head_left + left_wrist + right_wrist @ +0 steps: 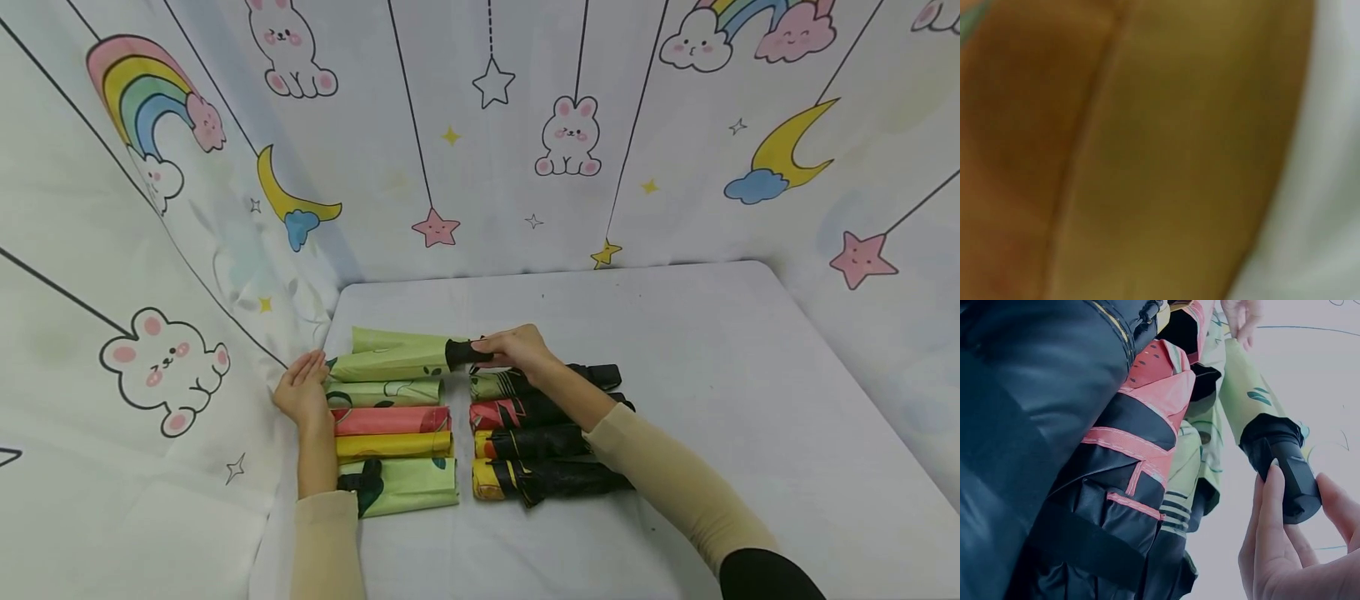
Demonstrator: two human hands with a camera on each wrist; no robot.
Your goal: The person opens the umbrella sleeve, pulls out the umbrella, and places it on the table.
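Note:
My right hand (519,352) grips the black handle (1294,481) of a folded umbrella, thumb on one side and fingers on the other. The umbrella's body is inside a light green cover (390,362) with dark leaf prints. At the cover's far left end, my left hand (302,390) pinches the tip, and its fingertips also show in the right wrist view. Below it lies a column of covers: a light green one (386,392), a red one (393,421), a yellow one (393,447) and a wider green one (412,487). The left wrist view shows mostly a blurred beige sleeve (1179,150).
Right of the covers lie several folded umbrellas in a column: a green-and-black one (491,385), a red-and-black one (495,414) and yellow-and-black ones (491,479). A white cloth covers the table (750,400). A printed curtain (510,183) hangs behind and at the sides.

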